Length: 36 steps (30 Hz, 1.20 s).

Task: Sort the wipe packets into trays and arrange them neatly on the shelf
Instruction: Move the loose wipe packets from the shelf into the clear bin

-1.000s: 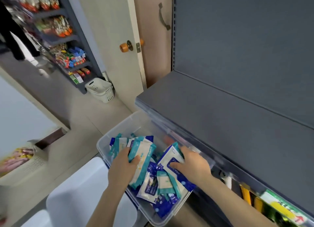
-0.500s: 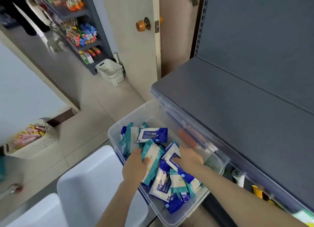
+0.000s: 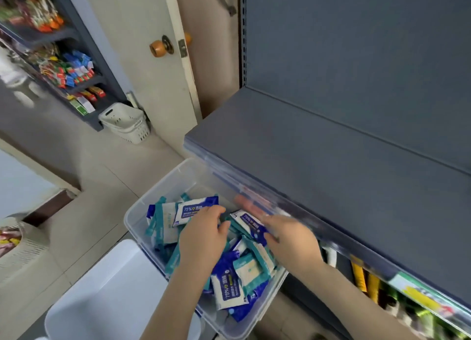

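A gray shelf [image 3: 331, 176] juts over tiled floor [image 3: 102, 186]. Beneath its edge, a clear bin [image 3: 135, 214] holds blue, teal and white wipe packets [image 3: 229, 286]. Your left hand [image 3: 204, 237] curls over them, right hand [image 3: 290, 240] blurred; either grip unclear.

One person's two arms, seen from above. Both forearms are bare from the picture's lower edge up to the wrists, and both hands are bare. The left hand [image 3: 204, 237] is over the middle of the clear bin [image 3: 137, 220]. The right hand [image 3: 293, 240], motion-blurred, is over its right rim.
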{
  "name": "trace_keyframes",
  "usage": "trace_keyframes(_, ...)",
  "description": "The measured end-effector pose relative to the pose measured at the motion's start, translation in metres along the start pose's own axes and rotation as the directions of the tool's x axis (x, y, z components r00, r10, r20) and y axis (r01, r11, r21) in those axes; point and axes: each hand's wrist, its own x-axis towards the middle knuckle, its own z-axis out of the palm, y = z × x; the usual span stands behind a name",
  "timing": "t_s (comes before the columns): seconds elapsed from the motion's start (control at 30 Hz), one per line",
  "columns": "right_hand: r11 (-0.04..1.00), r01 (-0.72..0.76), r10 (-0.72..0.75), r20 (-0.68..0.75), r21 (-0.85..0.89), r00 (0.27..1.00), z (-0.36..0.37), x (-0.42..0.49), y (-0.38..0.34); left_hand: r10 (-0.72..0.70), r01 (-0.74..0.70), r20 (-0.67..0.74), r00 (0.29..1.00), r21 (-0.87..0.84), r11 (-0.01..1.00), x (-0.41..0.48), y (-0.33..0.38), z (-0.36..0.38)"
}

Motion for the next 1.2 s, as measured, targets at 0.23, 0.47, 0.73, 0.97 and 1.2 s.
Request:
trace_keyframes(0.23,0.99,-0.137,0.128,-0.249,-0.018,0.96,-0.087,-0.068,0.057,0.28,-0.28,0.018,0.96,0.105,0.954,-0.015,0.101,0.004)
trace_keyframes(0.47,0.92,-0.379,0.332,-0.312,-0.1,0.89,-0.164,-0.156,0.157,0.518,-0.533,0.124,0.846,0.176,0.828,-0.049,0.223,0.032)
trace_keyframes(0.73,0.798,-0.599,0.544,-0.35,-0.065,0.763,-0.218,-0.261,0.262,0.694,-0.741,0.271,0.667,0.145,0.655,-0.108,0.355,0.085)
trace_keyframes(0.97,0.678,-0.719,0.674,-0.264,-0.153,0.69,-0.232,-0.328,0.332,0.692,-0.778,0.439,0.572,0.023,0.628,-0.154,0.43,0.138)
trace_keyframes(1.2,0.67,-0.733,0.704,-0.212,-0.121,0.678,-0.234,-0.34,0.359,0.628,-0.783,0.517,0.582,0.146,0.605,-0.166,0.45,0.159)
